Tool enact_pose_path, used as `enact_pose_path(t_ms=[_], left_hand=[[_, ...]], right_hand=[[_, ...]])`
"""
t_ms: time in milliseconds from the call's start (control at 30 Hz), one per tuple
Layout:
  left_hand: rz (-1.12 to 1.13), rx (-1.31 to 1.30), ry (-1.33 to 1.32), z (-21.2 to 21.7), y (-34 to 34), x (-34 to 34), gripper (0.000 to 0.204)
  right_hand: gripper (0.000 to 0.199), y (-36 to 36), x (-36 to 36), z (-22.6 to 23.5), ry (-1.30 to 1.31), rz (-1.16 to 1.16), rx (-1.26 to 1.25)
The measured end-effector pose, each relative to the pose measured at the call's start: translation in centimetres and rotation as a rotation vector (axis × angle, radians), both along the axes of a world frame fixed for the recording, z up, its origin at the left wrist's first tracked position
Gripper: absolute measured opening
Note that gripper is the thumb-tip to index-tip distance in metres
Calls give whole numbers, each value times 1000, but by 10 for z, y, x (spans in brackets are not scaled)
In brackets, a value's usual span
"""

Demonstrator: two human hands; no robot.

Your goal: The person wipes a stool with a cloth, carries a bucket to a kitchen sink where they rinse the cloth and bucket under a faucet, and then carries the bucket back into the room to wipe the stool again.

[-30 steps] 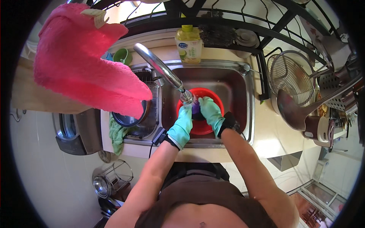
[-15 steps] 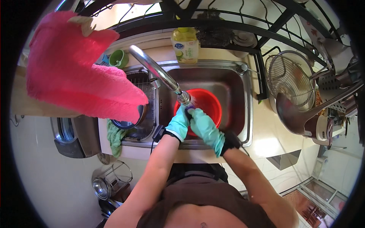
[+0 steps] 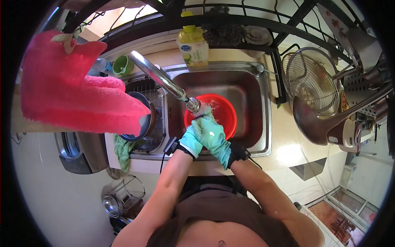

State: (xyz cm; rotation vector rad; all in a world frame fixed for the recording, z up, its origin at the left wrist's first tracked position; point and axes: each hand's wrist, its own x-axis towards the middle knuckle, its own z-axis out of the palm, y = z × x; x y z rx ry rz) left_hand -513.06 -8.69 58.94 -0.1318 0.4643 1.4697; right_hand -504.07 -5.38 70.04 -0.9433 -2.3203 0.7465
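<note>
My left hand (image 3: 190,140) and my right hand (image 3: 214,133), both in turquoise rubber gloves, press together under the faucet (image 3: 161,77). Water runs from its spout onto the gloves. The right hand lies over the left and its fingers are closed. A small dark piece shows at the top of the gloves, too covered to name. Beneath and behind the hands is a round red basin (image 3: 230,119), with water splashing in it. It stands in the steel sink (image 3: 251,96).
Left of the sink, a pan (image 3: 145,123) sits on a wire rack (image 3: 159,119), partly behind a hanging pink towel (image 3: 78,99). A yellow soap bottle (image 3: 193,47) stands behind the sink. To the right hang a wire strainer (image 3: 310,82) and a ladle (image 3: 308,123).
My right hand has closed over the left, and the purple piece seen between them is now mostly covered. The whole view has shifted slightly.
</note>
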Motion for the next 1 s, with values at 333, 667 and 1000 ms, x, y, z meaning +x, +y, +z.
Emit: enact_pose_path(t_ms=[333,667,1000], left_hand=[[-2,-123,1167,-34,6,-18,26],[-212,-577,457,19,15,-18,72],[-172,-393,-140,83,5,-15,33]], right_hand=[[24,74,-6,-134,-493,60,62],[42,54,4,-122,-447,10,-869],[19,-5,14,12,-81,280,-229]])
